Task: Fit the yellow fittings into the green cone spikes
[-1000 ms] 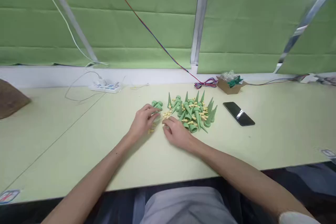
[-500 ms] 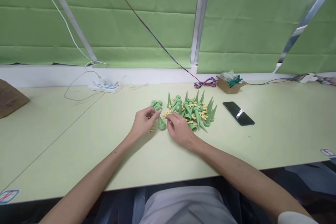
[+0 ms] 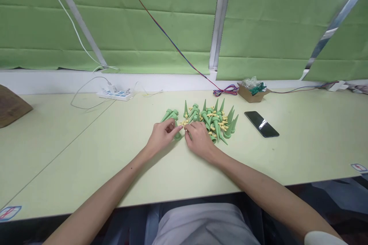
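My left hand (image 3: 162, 134) is closed, its thumb stretched across a green plastic spike (image 3: 178, 136) with a wide round base. Whether the fingers grip that spike or something smaller is hidden. Opposite it, my right hand (image 3: 199, 139) is closed in a pinch, fingertips almost meeting the left thumb; anything between them is too small to make out. Small yellow plastic pieces (image 3: 184, 122) lie just beyond the fingertips. A pile of green spikes (image 3: 215, 120) mixed with yellow pieces spreads behind and right of my right hand. More green spikes (image 3: 169, 114) lie beyond my left hand.
A black phone (image 3: 261, 124) lies to the right. Behind it stand a small cardboard box (image 3: 251, 95) with plastic wrap and a coil of red and blue wire (image 3: 225, 90). A power strip (image 3: 115, 95) sits at the back left; a brown wooden object (image 3: 13, 106) is at far left.
My left hand has shifted slightly right, its thumb now across the spike and nearer my right fingertips. My right hand has moved slightly right. Yellow pieces formerly visible below my left hand are no longer seen.
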Motion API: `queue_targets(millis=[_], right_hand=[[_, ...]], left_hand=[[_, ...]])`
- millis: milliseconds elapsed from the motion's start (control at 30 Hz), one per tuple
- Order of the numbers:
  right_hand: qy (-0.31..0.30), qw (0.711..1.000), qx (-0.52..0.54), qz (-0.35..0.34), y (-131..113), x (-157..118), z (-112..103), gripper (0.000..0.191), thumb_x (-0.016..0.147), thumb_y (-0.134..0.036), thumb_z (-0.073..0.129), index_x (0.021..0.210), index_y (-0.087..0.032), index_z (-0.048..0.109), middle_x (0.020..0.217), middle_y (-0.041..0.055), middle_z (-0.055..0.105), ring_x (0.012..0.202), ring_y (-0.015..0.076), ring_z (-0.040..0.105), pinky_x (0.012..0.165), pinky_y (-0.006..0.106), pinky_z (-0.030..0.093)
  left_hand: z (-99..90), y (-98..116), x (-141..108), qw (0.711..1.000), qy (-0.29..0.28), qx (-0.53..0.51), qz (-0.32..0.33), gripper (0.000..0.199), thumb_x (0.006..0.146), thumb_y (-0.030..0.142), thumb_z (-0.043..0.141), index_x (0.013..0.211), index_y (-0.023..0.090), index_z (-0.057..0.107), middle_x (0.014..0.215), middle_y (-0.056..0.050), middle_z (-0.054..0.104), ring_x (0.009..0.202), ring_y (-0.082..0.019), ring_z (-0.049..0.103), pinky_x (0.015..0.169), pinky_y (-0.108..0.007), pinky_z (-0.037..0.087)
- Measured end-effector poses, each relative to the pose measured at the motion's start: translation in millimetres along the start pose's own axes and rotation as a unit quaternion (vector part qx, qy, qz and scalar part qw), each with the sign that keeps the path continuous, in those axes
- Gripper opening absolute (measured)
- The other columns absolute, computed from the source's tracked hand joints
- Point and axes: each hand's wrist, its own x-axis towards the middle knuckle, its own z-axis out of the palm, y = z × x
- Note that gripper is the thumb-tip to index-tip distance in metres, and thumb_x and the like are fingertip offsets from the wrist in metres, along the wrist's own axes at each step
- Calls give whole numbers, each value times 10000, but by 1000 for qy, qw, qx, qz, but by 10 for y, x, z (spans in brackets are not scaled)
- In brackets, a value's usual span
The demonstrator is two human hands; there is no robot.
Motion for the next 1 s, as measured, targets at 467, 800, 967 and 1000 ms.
queue_targets(millis=[467,800,967,1000], right_hand=[[-50,998,-23,16,-1,10,-15,191,942,-100,488,931,-145,674,886,81,682,896,221,600,882,352,376],[-35,999,5,17,24,12,1,187,933,-87,503,897,-153,674,876,88,692,895,226,615,878,362,383],[-37,999,1,17,22,15,-9,194,931,-86,495,887,-153,671,871,88,687,885,224,607,875,361,384],[-38,999,2,17,20,16,-13,195,931,-86,493,886,-153,671,869,87,687,885,224,607,874,360,383]], left_hand=[[-173,3,60,994,-107,33,1,299,904,504,585,869,208,608,664,27,617,544,-130,504,564,-254,383],[-412,-171,130,986,-113,121,-21,296,906,448,530,820,219,695,660,-13,647,575,-174,545,562,-269,380],[-428,-198,118,978,-158,131,-39,221,822,398,605,728,222,700,765,-53,698,650,-199,609,578,-280,433],[-429,-189,117,976,-163,138,-44,207,806,390,617,711,222,693,776,-57,699,657,-203,613,579,-284,437]])
